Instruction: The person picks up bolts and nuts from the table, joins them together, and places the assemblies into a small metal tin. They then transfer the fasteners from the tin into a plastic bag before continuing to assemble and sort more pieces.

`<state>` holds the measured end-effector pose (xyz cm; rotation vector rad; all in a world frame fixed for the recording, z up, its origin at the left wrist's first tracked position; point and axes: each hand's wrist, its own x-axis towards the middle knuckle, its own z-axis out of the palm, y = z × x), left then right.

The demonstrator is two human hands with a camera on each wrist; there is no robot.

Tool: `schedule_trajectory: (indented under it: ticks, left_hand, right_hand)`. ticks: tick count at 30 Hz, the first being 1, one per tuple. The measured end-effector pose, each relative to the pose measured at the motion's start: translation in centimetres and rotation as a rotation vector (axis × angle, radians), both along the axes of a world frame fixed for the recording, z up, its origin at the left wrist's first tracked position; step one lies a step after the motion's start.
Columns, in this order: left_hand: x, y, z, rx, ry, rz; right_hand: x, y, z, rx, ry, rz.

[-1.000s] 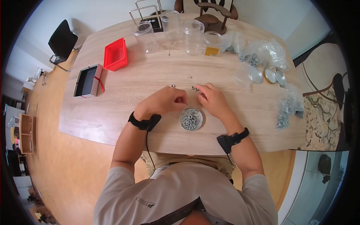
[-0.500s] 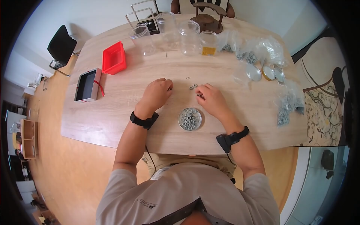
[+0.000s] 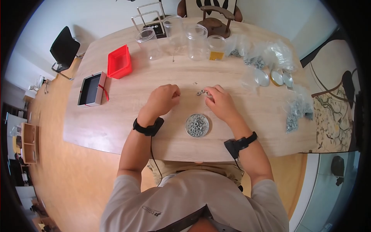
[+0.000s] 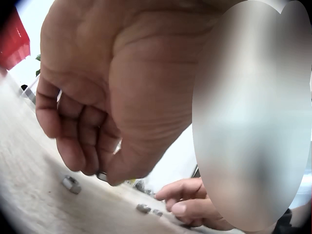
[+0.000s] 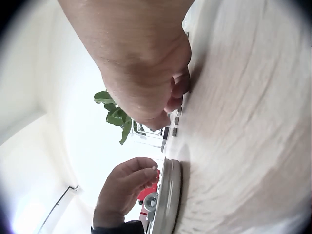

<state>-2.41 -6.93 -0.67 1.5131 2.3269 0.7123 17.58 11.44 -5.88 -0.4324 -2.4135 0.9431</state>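
Observation:
My left hand (image 3: 162, 99) is over the table, left of the dish, pinching a small metal nut (image 4: 101, 176) between thumb and fingertip. Opposite it, the right hand (image 3: 221, 103) has its fingertips low at a short row of loose nuts (image 3: 202, 92), with metal showing between thumb and finger. In the left wrist view one nut (image 4: 71, 184) lies on the wood below the left fingers. A shallow round metal dish (image 5: 170, 195), filled with nuts (image 3: 197, 125), sits between the forearms. Curled fingers hide part of what the right hand holds.
Clear plastic jars (image 3: 197, 42) stand at the back. Left are a red basket (image 3: 119, 62) and an open box (image 3: 92, 89). Bags of hardware (image 3: 295, 112) and round metal lids (image 3: 276, 78) lie on the right. Tiny bits (image 3: 195, 83) lie beyond the hands.
My left hand has moved away from the dish, out to the left; the nut formerly beside it is out of sight in the head view. The right hand stays by the loose nuts, its fingers shifting slightly.

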Motion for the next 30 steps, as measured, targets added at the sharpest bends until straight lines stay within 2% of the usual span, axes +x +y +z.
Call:
schedule_trajectory:
  ticks: [2, 3, 7, 10, 11, 13, 14, 17, 20, 22, 26, 28, 30]
  left_hand:
    - [1.1, 0.0, 1.3, 0.009, -0.207, -0.172]
    - [1.8, -0.1, 1.8, 0.011, -0.313, -0.254]
    - [4.0, 0.2, 2.6, -0.138, -0.349, -0.379]
    - [1.7, -0.1, 1.7, 0.043, -0.259, -0.200]
    - [0.6, -0.3, 1.0, 0.052, -0.130, -0.116]
    - [-1.2, -0.9, -0.3, 0.071, 0.124, 0.056]
    - [-1.2, -1.0, -0.4, 0.051, 0.100, 0.049]
    - [-1.1, -1.1, -0.7, -0.009, 0.043, 0.028]
    - [-1.3, -0.6, -0.9, -0.070, 0.041, 0.002]
    - [-0.9, -0.3, -1.0, -0.085, 0.060, 0.009]
    - [0.5, -0.4, 1.0, -0.082, -0.272, -0.172]
    - [2.3, -0.3, 2.6, -0.078, -0.451, -0.317]
    - [3.1, -0.1, 2.6, -0.124, -0.444, -0.401]
  right_hand:
    - [0.0, -0.1, 0.2, 0.161, -0.076, -0.058]
    - [0.0, -0.1, 0.1, 0.157, -0.085, -0.062]
    - [-0.2, 0.2, -0.6, 0.133, -0.111, -0.059]
    - [0.0, 0.6, -0.4, 0.083, -0.126, -0.040]
    - [0.2, 0.6, 0.0, 0.060, -0.131, -0.036]
    - [1.3, 1.0, 2.0, -0.276, -0.216, 0.135]
    - [1.7, 1.0, 3.0, -0.444, -0.260, 0.224]
    - [2.4, 0.7, 3.6, -0.484, -0.266, 0.509]
    - [2.1, -0.1, 3.6, -0.445, -0.395, 0.549]
    - [1.7, -0.1, 2.9, -0.364, -0.332, 0.397]
    - [0.1, -0.1, 0.8, -0.066, -0.056, 0.074]
    - [-0.1, -0.5, 0.7, 0.112, -0.121, 0.044]
    - [-0.3, -0.8, 0.9, 0.208, -0.160, 0.014]
